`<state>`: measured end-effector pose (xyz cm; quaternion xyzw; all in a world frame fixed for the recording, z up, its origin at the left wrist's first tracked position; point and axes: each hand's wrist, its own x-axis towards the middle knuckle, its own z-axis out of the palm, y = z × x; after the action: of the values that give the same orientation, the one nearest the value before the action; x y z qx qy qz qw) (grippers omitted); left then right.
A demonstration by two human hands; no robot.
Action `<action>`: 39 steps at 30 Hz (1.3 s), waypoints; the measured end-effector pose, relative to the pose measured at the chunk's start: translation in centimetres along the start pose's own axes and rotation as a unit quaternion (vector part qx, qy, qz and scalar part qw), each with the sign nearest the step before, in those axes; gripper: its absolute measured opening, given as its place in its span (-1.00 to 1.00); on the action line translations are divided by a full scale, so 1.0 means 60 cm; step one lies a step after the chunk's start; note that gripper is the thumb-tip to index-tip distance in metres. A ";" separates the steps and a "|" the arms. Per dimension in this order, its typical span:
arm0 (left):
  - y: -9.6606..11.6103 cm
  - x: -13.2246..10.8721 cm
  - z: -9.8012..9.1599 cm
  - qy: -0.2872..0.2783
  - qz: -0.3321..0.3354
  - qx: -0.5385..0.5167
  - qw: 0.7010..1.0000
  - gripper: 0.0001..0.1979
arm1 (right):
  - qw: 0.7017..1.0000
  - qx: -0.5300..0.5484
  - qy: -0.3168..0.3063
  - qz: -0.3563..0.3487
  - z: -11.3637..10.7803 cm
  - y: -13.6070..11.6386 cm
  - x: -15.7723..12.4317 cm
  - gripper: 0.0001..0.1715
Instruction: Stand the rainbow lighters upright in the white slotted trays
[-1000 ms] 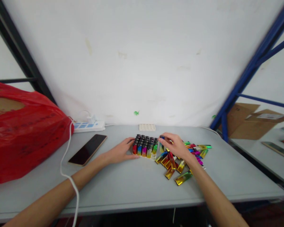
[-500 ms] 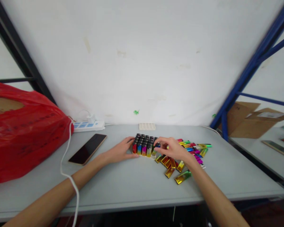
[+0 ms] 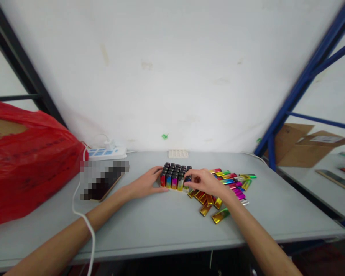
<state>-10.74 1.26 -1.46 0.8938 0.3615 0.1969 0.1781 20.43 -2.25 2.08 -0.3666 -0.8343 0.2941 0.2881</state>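
Disposable lighters with black tops and shiny coloured bodies stand upright in tight rows in a pale tray. My left hand is at the tray's left end, thumb along the front corner and fingers against the side, bracing it. At the front right corner, my right hand has thumb and index finger closed on a lighter that stands in the end of the front row; the fingers partly cover it. Under and beyond that hand lies a loose heap of metallic lighters, several of them gold.
Against the wall lies a second pale tray with holes. To the left are a phone, a power strip, a red plastic bag and a white cable crossing my left forearm. A cardboard box stands beyond the blue frame.
My right hand has shifted slightly left and its fingers have drawn closer together at the lighter in the tray's right corner. My left hand stays against the tray.
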 end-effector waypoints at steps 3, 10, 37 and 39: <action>0.004 0.000 -0.002 -0.003 -0.010 -0.001 1.000 -0.26 | 1.000 0.011 0.014 0.000 -0.008 -0.001 -0.001 -0.57; 0.001 0.000 -0.001 0.006 -0.005 -0.002 1.000 -0.24 | 0.965 -0.208 0.155 0.038 -0.085 0.079 -0.021 -0.68; 0.004 0.002 -0.004 0.000 -0.004 0.005 1.000 -0.26 | 0.952 0.103 0.264 0.116 -0.048 0.098 0.017 -0.27; 0.005 0.002 -0.004 -0.004 -0.006 0.009 1.000 -0.26 | 0.947 0.166 0.252 0.114 -0.042 0.088 0.019 -0.25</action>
<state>-10.61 1.18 -1.08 0.8938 0.3682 0.1889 0.1727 23.89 2.30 0.33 -0.4683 -0.6266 0.3570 0.5105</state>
